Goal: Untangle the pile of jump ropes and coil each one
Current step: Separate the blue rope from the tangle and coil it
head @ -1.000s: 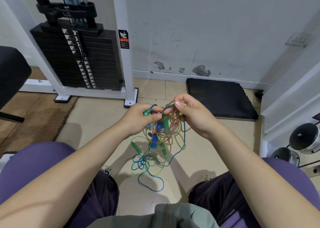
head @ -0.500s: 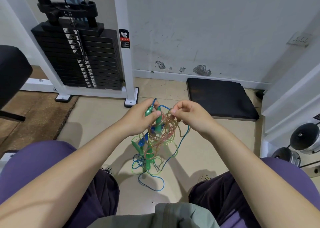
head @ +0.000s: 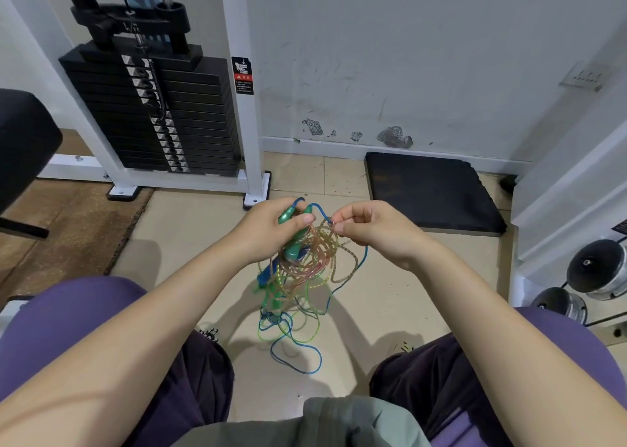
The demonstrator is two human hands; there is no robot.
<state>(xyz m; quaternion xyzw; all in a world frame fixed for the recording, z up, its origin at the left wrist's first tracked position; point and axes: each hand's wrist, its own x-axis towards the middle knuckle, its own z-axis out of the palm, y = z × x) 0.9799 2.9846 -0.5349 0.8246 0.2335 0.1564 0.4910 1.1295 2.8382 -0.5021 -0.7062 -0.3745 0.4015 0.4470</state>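
— Item one, hands?
— Left hand [head: 271, 226]: fingers curled round two green handles [head: 294, 233], thumb pressed on top. Right hand [head: 369, 227]: thumb and forefinger pinching a blue cord [head: 322, 210] where it meets the pinkish-orange loops [head: 315, 256].
— Item two, ropes?
— Tangle of jump ropes [head: 298, 277]: hangs from both hands between the knees; blue and green loops trail onto the tiled floor [head: 190, 229], well short of its wall edge.
— Surroundings?
— Weight stack [head: 152, 114] far left; black mat [head: 431, 192] against the wall.

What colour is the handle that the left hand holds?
Green. The left hand grips a green handle with a blue cord leaving its top; the head view shows it.
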